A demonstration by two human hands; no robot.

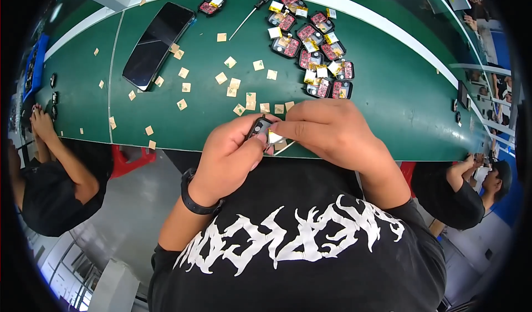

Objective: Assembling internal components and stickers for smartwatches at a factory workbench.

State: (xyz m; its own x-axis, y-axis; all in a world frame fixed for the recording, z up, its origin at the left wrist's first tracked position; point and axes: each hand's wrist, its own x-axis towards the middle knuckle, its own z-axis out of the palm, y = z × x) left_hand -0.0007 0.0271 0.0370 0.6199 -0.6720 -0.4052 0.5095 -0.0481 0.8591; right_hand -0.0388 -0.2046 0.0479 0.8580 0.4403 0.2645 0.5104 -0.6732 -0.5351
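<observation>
At the table's near edge my left hand (pixel 230 152) is closed around a small black device housing (pixel 259 126), its thumb pressed on the front. A small white battery (pixel 274 138) with a yellow end lies against the housing. My right hand (pixel 332 130) reaches in from the right, fingertips pinched on the battery. Below those fingers a thin pale stick (pixel 285 148) juts out; my fingers hide where it ends. Just beyond my hands lie tan square adhesive pads (pixel 264 108).
Beyond my right hand several open black housings (pixel 308 34) with red boards and batteries are clustered. A screwdriver (pixel 255 11) and a dark phone (pixel 158 46) lie on the green table (pixel 388 90). People sit at left (pixel 61 173) and right (pixel 460 190).
</observation>
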